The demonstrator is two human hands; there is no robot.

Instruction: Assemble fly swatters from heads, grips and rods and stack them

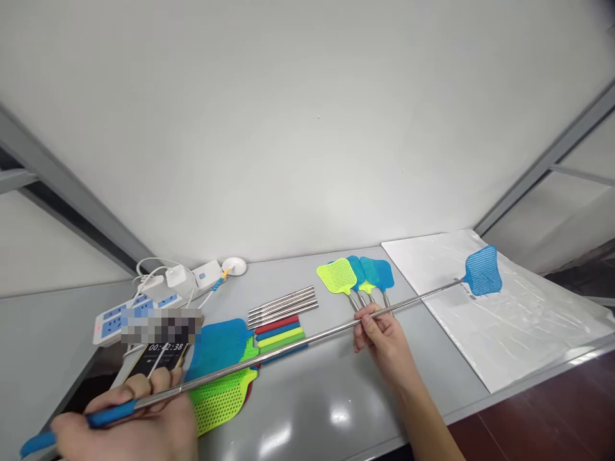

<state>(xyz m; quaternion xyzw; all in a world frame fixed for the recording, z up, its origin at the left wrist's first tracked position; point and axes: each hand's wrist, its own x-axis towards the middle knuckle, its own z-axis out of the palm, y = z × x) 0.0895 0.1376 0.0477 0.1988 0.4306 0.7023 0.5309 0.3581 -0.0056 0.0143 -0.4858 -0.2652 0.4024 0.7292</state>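
A long fly swatter with a blue mesh head (483, 270), a silver telescopic rod and a blue grip stretches across the view, drawn out. My left hand (139, 416) is closed around its blue grip and the start of the rod. Farther along, the fingers of my right hand (377, 330) pinch the rod. Under the rod, on the left, lie loose blue (221, 349) and green (223, 397) swatter heads. Beside them are several coloured grips (281, 334) in red, blue, yellow and green. Behind those, several bare silver rods (283, 306) lie side by side.
Several swatters with yellow-green (337, 275) and blue heads lie by the back wall. A white wrapped sheet (519, 320) covers the table's right side. On the left sit a power strip (113, 323) with plugged-in chargers, cables, a phone (161, 358) showing a timer, and a white round object (234, 266).
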